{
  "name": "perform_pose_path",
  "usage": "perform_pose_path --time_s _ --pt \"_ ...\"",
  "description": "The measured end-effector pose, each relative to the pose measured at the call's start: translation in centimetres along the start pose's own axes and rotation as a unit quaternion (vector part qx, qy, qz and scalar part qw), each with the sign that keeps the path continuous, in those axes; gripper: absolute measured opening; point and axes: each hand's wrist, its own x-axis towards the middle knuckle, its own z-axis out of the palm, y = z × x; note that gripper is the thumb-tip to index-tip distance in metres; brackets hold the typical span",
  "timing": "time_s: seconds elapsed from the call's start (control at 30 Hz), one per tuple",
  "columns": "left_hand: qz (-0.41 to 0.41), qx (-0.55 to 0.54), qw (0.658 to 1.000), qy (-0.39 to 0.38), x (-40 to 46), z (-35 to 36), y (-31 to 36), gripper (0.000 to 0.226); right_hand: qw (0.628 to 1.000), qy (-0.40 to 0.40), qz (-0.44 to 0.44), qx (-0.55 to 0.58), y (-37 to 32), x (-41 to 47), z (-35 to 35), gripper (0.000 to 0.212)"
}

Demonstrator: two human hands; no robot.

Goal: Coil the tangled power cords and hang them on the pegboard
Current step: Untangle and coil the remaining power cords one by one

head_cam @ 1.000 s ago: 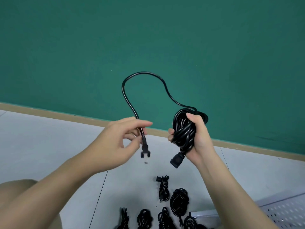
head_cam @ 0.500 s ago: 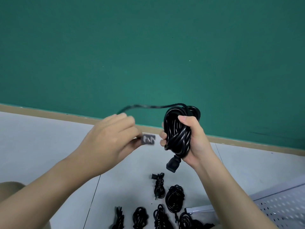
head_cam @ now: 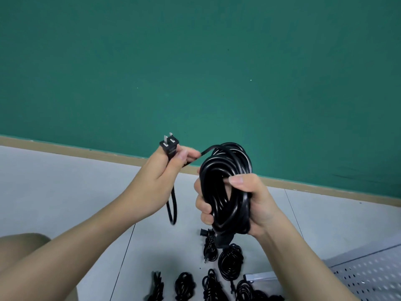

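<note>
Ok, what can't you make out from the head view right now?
- Pegboard: cut off by the bottom-right edge, hooks not visible.
- Coil: lower loops hidden by the right hand.
- Floor cords: cut off by the bottom edge.
- Plug: cable partly hidden inside the left hand.
</note>
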Motion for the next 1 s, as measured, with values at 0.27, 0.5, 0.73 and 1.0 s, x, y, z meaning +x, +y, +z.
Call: perform_pose_path --time_s 0.27,0.5,0.73,1.0 --pt "-0.022 0.009 0.993 -0.112 0.3 -1.1 0.1 0.019 0.994 -0.096 0.042 0.001 -0.2 -0.7 0.3 0.058" --pt "-0.022 -0.03 0.996 -0.085 2.3 -5.3 1.5 0.055 0.988 -0.101 0.116 0.008 0.7 -0.5 -0.7 0.065" --pt "-0.117 -0.064 0.974 -0.185 2.6 -1.9 1.1 0.036 0.946 -0.182 0.265 -0.036 5.1 0.9 1.2 0.048" --pt "-0.197 -0.067 0.952 -0.223 1.2 -0.8 -0.7 0.041 0.982 -0.138 0.129 -0.021 -0.3 -1.1 0.5 0.065"
